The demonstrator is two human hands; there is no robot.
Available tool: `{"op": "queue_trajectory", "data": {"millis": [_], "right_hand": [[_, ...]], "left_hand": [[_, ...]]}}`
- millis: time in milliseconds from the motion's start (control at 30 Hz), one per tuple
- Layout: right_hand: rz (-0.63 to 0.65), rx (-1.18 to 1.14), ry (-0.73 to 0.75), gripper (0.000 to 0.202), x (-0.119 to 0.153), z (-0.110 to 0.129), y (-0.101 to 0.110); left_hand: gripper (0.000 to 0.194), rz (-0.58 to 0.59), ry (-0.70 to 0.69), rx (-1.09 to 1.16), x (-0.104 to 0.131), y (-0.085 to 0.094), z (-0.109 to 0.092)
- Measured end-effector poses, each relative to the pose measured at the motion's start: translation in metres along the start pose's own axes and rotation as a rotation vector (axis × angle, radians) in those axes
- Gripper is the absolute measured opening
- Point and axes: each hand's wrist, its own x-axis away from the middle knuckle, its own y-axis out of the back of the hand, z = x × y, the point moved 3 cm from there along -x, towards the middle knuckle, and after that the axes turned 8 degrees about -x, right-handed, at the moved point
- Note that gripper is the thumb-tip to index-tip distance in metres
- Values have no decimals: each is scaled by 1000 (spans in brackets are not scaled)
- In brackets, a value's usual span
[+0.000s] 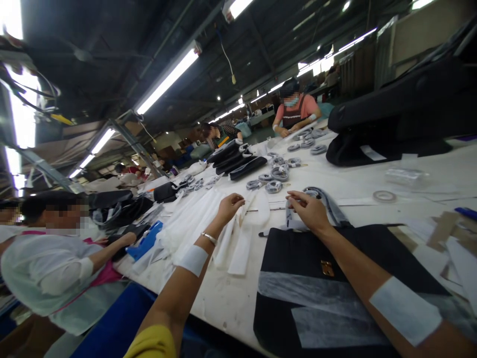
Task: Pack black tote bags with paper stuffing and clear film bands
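A black bag [286, 248] with a gold clasp [327, 268] lies flat in front of me, clear film over its lower part. Its handle [331, 204], wrapped in film, arches up behind it. My right hand [311, 211] is over the bag's far edge beside the handle, fingers bent and tips close together; anything between them is too small to name. To the left, my left hand [230, 206] is closed in a pinch above white foam strips [240, 248]. What that pinch holds, if anything, I cannot make out.
Coiled grey straps [279, 173] and stacked black bags [234, 159] lie farther back. A tape roll [384, 196] and paper scraps [443, 248] are at right. One co-worker [55, 258] sits at left, another [296, 109] across the table. A large black bag [395, 109] stands far right.
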Motion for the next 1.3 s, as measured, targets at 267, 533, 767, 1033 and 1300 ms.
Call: {"op": "queue_trajectory", "data": {"millis": [267, 533, 767, 1033, 1300], "right_hand": [[242, -106, 22, 51, 8, 17, -14], [258, -408, -245, 55, 13, 21, -13], [157, -560, -252, 48, 7, 34, -4], [-335, -570, -162, 33, -9, 19, 29], [-471, -554, -31, 34, -9, 31, 35]], "left_hand": [[40, 49, -70, 447, -10, -20, -85], [36, 210, 32, 806, -1, -55, -131], [33, 103, 33, 817, -25, -39, -123], [40, 333, 1, 320, 17, -116, -76], [19, 427, -342, -148, 16, -134, -94]]}}
